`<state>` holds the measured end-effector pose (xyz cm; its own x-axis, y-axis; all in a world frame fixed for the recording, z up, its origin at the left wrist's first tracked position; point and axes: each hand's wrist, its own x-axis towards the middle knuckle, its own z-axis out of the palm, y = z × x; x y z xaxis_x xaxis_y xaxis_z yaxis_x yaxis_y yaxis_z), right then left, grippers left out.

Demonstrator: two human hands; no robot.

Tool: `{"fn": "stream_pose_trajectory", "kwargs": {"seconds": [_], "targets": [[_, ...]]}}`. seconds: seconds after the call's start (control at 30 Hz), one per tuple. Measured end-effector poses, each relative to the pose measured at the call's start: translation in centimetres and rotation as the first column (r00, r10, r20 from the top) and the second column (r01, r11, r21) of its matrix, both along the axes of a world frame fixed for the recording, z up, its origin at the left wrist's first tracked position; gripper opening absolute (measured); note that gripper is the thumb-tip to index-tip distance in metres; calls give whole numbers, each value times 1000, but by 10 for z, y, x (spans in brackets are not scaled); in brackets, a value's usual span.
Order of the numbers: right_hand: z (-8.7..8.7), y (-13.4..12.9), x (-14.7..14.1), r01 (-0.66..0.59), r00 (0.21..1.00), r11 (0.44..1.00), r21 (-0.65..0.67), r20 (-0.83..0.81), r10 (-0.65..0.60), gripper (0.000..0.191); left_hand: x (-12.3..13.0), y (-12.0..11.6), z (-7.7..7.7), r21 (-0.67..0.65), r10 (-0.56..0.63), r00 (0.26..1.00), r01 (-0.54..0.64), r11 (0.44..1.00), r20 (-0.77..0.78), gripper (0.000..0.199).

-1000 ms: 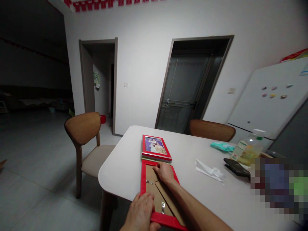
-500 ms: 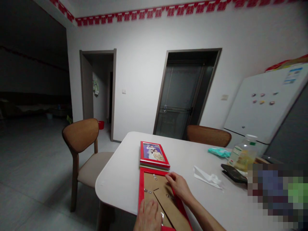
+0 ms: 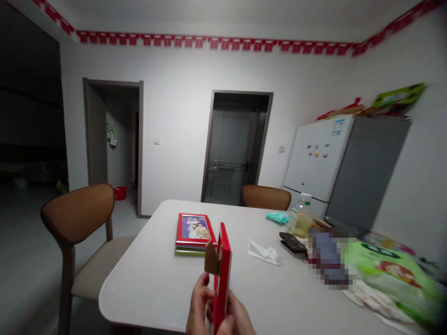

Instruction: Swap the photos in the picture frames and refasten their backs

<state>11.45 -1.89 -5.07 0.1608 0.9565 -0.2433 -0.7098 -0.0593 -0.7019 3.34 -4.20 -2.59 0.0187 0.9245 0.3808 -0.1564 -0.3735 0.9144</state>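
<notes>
A red photo frame (image 3: 224,274) is held up nearly edge-on at the front of the table. On its left side, the brown backing stand (image 3: 211,258) juts out. My left hand (image 3: 199,304) grips the frame from the left, fingers curled by the stand. From the right, my right hand (image 3: 239,315) closes round the lower part; the frame hides some of its fingers. Just beyond lies another red photo frame (image 3: 194,229) showing a picture of people, stacked on a greenish-edged frame (image 3: 190,251).
On the white table (image 3: 139,279) are a crumpled tissue (image 3: 264,252), a teal packet (image 3: 277,217), a dark wallet-like item (image 3: 292,242), a clear bottle (image 3: 299,216) and a green wipes pack (image 3: 394,274). Wooden chairs (image 3: 82,209) stand at the left and far side.
The red frame, lying back side up on the table before, is now lifted and turned on edge between both hands. The view has swung to the right.
</notes>
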Motion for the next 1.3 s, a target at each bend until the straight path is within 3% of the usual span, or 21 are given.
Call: {"fn": "stream_pose_trajectory", "kwargs": {"seconds": [0.1, 0.2, 0.3, 0.4, 0.5, 0.6, 0.67, 0.7, 0.77, 0.8, 0.87, 0.9, 0.93, 1.0, 1.07, 1.17, 1.3], "targets": [[12, -4, 26, 179, 972, 980, 88, 135, -190, 36, 1, 7, 15, -34, -79, 988, 85, 996, 134, 70], [19, -14, 83, 185, 910, 980, 76, 364, -200, 52, 3, 20, 22, -147, -252, 961, 267, 952, 113, 71], [20, -21, 145, 166, 814, 985, -52, 571, -107, 56, 26, 27, 5, -243, -417, 908, 416, 876, 49, 57], [16, -21, 195, 192, 684, 966, -172, 729, -6, 52, 62, 24, -26, -272, -455, 870, 399, 876, -191, 50], [10, -18, 229, 288, 514, 934, -211, 857, 35, 44, 88, 20, -50, -209, -400, 772, 341, 917, -495, 54], [4, -15, 255, 441, 285, 885, -149, 958, 19, 37, 86, 22, -57, -142, -356, 672, 353, 925, -650, 61], [2, -10, 265, 516, 80, 852, -84, 996, 50, 31, 70, 29, -56, -152, -339, 673, 323, 934, -657, 60], [2, -5, 265, 525, -28, 850, -42, 997, 66, 28, 60, 35, -54, -168, -328, 709, 289, 943, -624, 57], [4, 12, 251, 474, -195, 879, 52, 980, 47, 25, 36, 51, -51, -214, -287, 810, 204, 955, -511, 51], [6, 23, 235, 396, -257, 910, 127, 966, -23, 26, 24, 60, -50, -237, -259, 855, 165, 957, -450, 48], [10, 51, 188, 241, -267, 953, 182, 957, -115, 28, 4, 79, -47, -283, -208, 906, 104, 954, -368, 42], [13, 67, 159, 89, -300, 977, 193, 941, -158, 31, -4, 86, -46, -300, -191, 917, 83, 950, -351, 40], [17, 83, 130, -49, -348, 982, 183, 918, -189, 32, -11, 93, -45, -312, -178, 924, 68, 947, -339, 38], [24, 113, 78, -185, -472, 970, 156, 852, -227, 36, -22, 101, -44, -337, -155, 943, 50, 940, -294, 34], [30, 137, 40, -220, -495, 964, 151, 834, -244, 44, -30, 104, -44, -358, -140, 961, 47, 933, -238, 32], [35, 154, 14, -237, -508, 962, 136, 827, -242, 31, -39, 106, -47, -408, -121, 983, 54, 911, -141, 31], [27, 133, 1, -296, -526, 947, 120, 807, -267, 19, -44, 108, -49, -518, -101, 995, 100, 850, 27, 35]]}}
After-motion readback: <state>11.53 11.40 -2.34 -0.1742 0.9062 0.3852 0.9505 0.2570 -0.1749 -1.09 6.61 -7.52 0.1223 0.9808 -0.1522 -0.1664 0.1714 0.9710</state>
